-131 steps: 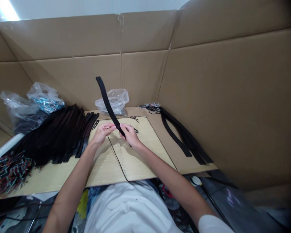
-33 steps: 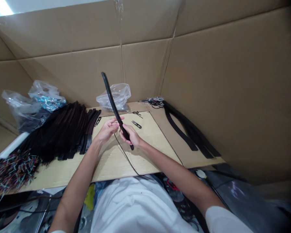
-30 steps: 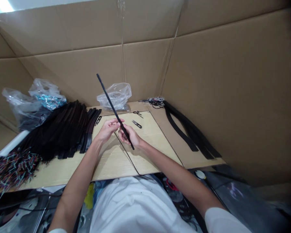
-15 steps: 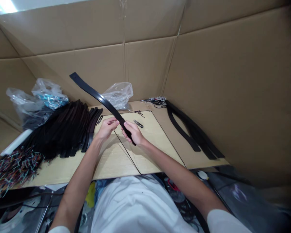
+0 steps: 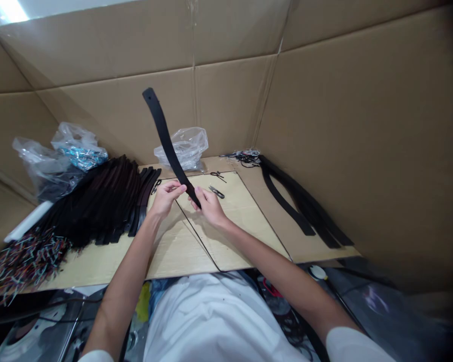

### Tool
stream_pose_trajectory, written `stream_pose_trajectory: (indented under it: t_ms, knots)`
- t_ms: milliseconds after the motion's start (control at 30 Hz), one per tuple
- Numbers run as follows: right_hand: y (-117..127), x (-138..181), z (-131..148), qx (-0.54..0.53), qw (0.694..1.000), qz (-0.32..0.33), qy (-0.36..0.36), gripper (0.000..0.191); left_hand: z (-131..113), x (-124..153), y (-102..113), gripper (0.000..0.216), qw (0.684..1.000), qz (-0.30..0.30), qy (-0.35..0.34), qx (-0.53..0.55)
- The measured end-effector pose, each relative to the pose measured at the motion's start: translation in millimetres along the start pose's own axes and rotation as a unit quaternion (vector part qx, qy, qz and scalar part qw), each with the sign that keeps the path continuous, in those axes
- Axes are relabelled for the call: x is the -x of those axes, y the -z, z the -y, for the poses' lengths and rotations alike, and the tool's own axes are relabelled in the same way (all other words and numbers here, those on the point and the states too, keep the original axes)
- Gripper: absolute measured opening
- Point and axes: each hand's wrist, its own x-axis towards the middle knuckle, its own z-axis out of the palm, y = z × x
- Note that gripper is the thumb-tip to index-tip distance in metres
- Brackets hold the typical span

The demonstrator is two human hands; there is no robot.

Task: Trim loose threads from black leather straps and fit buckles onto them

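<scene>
A long, curved black strip is held up over the board, its far end with a small hole pointing up and left. My right hand is closed around its lower end. Beside it, my left hand is pinched, with its thumb against the strip's left edge. From under the left fingers a thin black cord runs taut down to the board's front edge. Just beyond my right hand lie thread snips. What the left fingertips grip is partly hidden.
At left lies a big pile of black strips with coloured thread ends. Clear plastic bags stand behind it, another bag at the back. Several black strips lie right. Cardboard walls enclose the board.
The strip has swung more upright, its far end moving up and to the right, and has turned so a matte face shows. Less of it sticks out below my right hand.
</scene>
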Motion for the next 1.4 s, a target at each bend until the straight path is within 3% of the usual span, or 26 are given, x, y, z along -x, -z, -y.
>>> stream_pose_trajectory:
  t_ms: [233, 300, 533, 967, 1200, 1400]
  knots:
    - [5, 6, 4, -0.054, 0.988, 0.112, -0.098, 0.073, -8, 4, 8, 0.056, 0.993, 0.110, 0.044, 0.020]
    - [4, 4, 2, -0.051, 0.984, 0.131, -0.106, 0.074, -7, 4, 7, 0.058, 0.992, 0.118, 0.048, 0.005]
    - [-3, -5, -5, -0.052, 0.998, 0.000, -0.043, 0.064, -2, 1, 0, 0.053, 0.999, -0.009, -0.002, -0.048]
    - [10, 0, 2, -0.096, 0.974, 0.153, -0.140, 0.070, -5, 6, 1, 0.056, 0.992, 0.119, 0.027, -0.023]
    - [3, -9, -2, -0.074, 0.995, 0.038, -0.055, 0.057, -4, 3, -3, 0.050, 0.996, -0.001, -0.053, -0.072]
    - [11, -1, 6, -0.099, 0.986, 0.084, -0.106, 0.069, 0, 2, 3, 0.053, 0.996, 0.074, -0.018, -0.047]
